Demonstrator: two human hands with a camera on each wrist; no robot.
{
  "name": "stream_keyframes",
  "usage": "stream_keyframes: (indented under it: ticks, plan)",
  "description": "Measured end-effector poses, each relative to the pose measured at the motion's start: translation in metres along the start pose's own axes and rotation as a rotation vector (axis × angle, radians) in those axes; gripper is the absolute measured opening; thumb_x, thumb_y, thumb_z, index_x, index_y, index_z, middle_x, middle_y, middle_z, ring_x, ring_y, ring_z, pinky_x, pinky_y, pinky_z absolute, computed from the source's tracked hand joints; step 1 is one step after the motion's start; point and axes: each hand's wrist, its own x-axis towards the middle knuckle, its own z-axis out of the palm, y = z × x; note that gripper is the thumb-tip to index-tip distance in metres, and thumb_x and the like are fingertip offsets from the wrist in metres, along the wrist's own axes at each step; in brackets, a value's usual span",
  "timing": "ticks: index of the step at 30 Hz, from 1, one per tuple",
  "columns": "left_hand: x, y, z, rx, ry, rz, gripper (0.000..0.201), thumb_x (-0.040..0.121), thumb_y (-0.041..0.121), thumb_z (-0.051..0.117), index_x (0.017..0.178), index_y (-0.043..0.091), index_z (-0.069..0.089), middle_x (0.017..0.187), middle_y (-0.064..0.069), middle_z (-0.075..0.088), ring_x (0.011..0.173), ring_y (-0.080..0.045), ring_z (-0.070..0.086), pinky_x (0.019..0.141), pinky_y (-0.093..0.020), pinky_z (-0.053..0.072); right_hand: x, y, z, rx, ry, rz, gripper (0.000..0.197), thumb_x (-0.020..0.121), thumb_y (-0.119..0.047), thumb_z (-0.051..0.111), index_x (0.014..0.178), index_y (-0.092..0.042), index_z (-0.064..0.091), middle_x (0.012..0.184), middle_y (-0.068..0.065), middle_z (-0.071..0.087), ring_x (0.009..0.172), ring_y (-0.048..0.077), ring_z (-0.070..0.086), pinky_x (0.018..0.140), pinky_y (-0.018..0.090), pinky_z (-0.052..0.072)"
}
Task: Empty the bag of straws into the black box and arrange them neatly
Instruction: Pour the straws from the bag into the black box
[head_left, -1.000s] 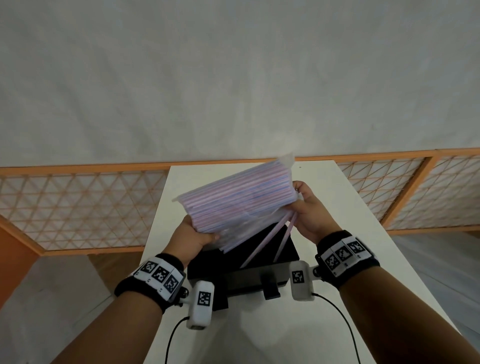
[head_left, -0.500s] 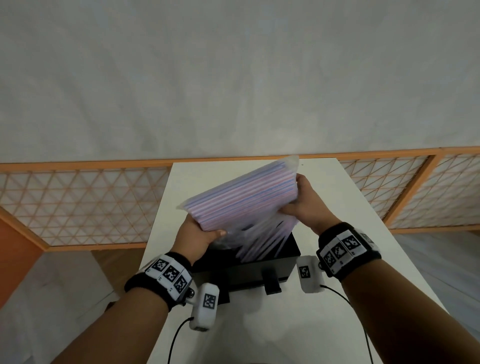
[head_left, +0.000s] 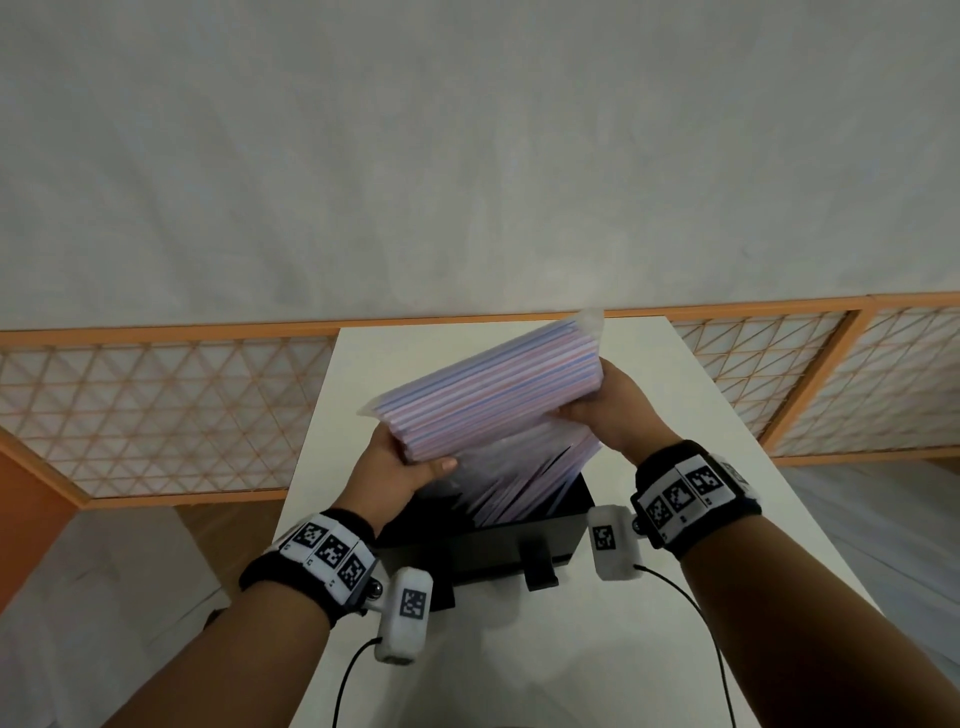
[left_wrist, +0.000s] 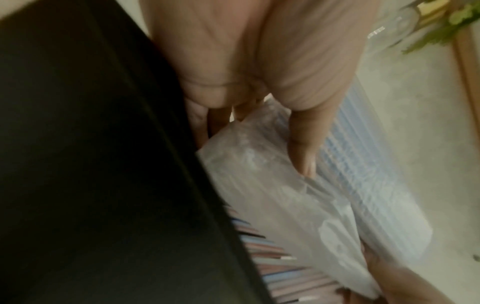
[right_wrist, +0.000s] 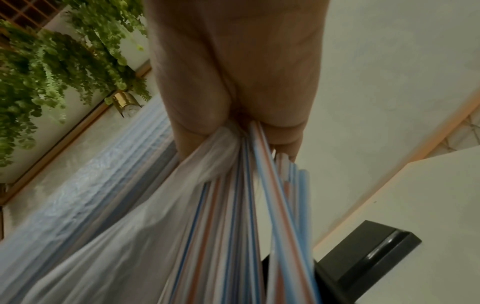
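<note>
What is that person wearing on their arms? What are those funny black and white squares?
Both arms are bare, with no sleeves. Each wrist has a black wristband carrying white tiles printed with black square codes. A small white camera box with the same kind of code hangs below the left hand, another by the right hand. A thin black cable trails from each box.

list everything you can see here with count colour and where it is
bag: one, clear plastic, tilted above the box, gripped at both ends
straws: many, pink, blue and white striped, some in the bag, some sliding into the box
black box: one, black, on the table
table: one, white, under the box
lattice fence: orange, behind the table
plant: green, hanging, right wrist view
left hand: grips the bag's lower end
right hand: grips the bag's upper end
</note>
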Motion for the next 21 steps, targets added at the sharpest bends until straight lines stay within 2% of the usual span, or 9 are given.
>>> stream_keyframes:
  ticks: [4, 7, 9, 10, 13, 15, 18, 19, 21]
  plan:
    - [0.004, -0.002, -0.006, -0.046, 0.018, -0.038, 0.068, 0.069, 0.016, 0.081, 0.127, 0.021, 0.047, 0.118, 0.004, 0.063, 0.109, -0.009, 0.058, 0.099, -0.038, 0.044, 0.003, -0.003, -0.004, -0.038, -0.023, 0.013, 0.062, 0.064, -0.024, 0.087, 0.118, -0.014, 0.059, 0.114, 0.003, 0.065, 0.106, 0.02, 0.06, 0.095, 0.041, 0.047]
    - [0.005, -0.005, -0.006, 0.04, 0.035, -0.016, 0.064, 0.067, 0.02, 0.083, 0.124, 0.02, 0.052, 0.115, 0.004, 0.065, 0.107, -0.011, 0.059, 0.098, -0.041, 0.044, 0.003, -0.013, -0.011, 0.036, -0.155, -0.026, 0.071, 0.055, -0.023, 0.09, 0.118, -0.017, 0.059, 0.113, 0.001, 0.067, 0.107, 0.017, 0.062, 0.096, 0.044, 0.048]
    - [0.006, -0.005, -0.003, 0.061, 0.052, -0.001, 0.06, 0.067, 0.017, 0.083, 0.121, 0.019, 0.055, 0.113, 0.003, 0.066, 0.105, -0.01, 0.06, 0.098, -0.04, 0.045, 0.0, -0.021, -0.014, 0.124, -0.244, -0.057, 0.073, 0.056, -0.019, 0.09, 0.121, -0.018, 0.058, 0.116, 0.0, 0.067, 0.11, 0.013, 0.061, 0.098, 0.041, 0.049]
    - [0.006, -0.004, -0.002, 0.059, 0.051, 0.005, 0.059, 0.067, 0.017, 0.083, 0.12, 0.018, 0.056, 0.112, 0.003, 0.066, 0.105, -0.01, 0.06, 0.098, -0.04, 0.045, -0.001, -0.024, -0.015, 0.144, -0.257, -0.068, 0.075, 0.056, -0.023, 0.09, 0.123, -0.019, 0.056, 0.118, -0.001, 0.066, 0.112, 0.012, 0.06, 0.098, 0.04, 0.049]
    - [0.006, 0.001, 0.002, 0.037, 0.022, -0.001, 0.063, 0.067, 0.016, 0.083, 0.123, 0.019, 0.054, 0.114, 0.003, 0.065, 0.106, -0.011, 0.06, 0.098, -0.041, 0.045, -0.002, -0.028, -0.016, 0.157, -0.203, -0.09, 0.076, 0.054, -0.038, 0.087, 0.122, -0.021, 0.058, 0.117, -0.004, 0.067, 0.111, 0.01, 0.061, 0.095, 0.033, 0.048]
    - [0.006, 0.004, 0.002, -0.005, 0.003, -0.023, 0.07, 0.064, 0.018, 0.084, 0.125, 0.019, 0.051, 0.115, 0.003, 0.064, 0.107, -0.011, 0.059, 0.098, -0.04, 0.045, -0.003, -0.028, -0.016, 0.152, -0.154, -0.064, 0.067, 0.06, -0.032, 0.089, 0.12, -0.019, 0.06, 0.114, -0.004, 0.068, 0.107, 0.009, 0.062, 0.092, 0.029, 0.048]
    - [0.006, 0.012, 0.001, -0.092, -0.006, -0.019, 0.087, 0.051, 0.035, 0.087, 0.126, 0.019, 0.048, 0.119, 0.002, 0.063, 0.111, -0.012, 0.058, 0.098, -0.04, 0.045, -0.004, -0.026, -0.014, 0.174, -0.113, -0.033, 0.049, 0.067, -0.021, 0.084, 0.112, -0.02, 0.063, 0.109, -0.005, 0.069, 0.1, 0.004, 0.063, 0.082, 0.021, 0.047]
    - [0.006, 0.014, 0.0, -0.122, 0.004, -0.019, 0.085, 0.052, 0.035, 0.087, 0.126, 0.02, 0.048, 0.12, 0.001, 0.062, 0.111, -0.013, 0.057, 0.099, -0.04, 0.044, -0.005, -0.024, -0.013, 0.176, -0.104, -0.028, 0.046, 0.068, -0.02, 0.083, 0.11, -0.02, 0.065, 0.107, -0.005, 0.069, 0.098, 0.003, 0.063, 0.08, 0.019, 0.047]
    - [0.006, 0.016, 0.0, -0.17, 0.014, -0.012, 0.066, 0.063, 0.022, 0.084, 0.121, 0.021, 0.052, 0.118, 0.0, 0.064, 0.11, -0.013, 0.058, 0.099, -0.04, 0.044, -0.005, -0.022, -0.012, 0.178, -0.092, -0.022, 0.045, 0.068, -0.02, 0.083, 0.11, -0.018, 0.066, 0.107, -0.003, 0.07, 0.098, 0.004, 0.063, 0.079, 0.018, 0.047]
